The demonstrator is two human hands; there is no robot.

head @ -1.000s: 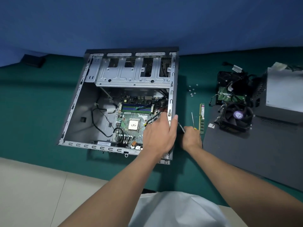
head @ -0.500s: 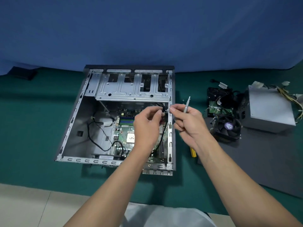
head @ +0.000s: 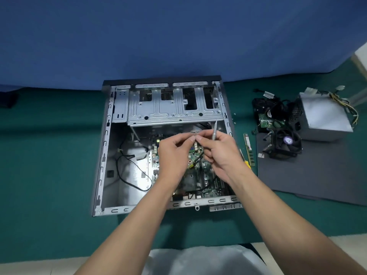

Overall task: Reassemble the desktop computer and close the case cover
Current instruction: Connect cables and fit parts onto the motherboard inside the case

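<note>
Green-clothed table [head: 49, 175] | open case [head: 107, 155] lies flat on it, motherboard [head: 206, 187] inside | power supply [head: 323, 116] well right of case | above case, your right hand [head: 220, 153] grips a slim silver tool [head: 214, 132] | your left hand [head: 172, 155] pinches fingertips against right's; what it pinches, you cannot tell

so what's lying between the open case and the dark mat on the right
Head view: a RAM stick and a yellow-handled screwdriver, on the green cloth.
</note>
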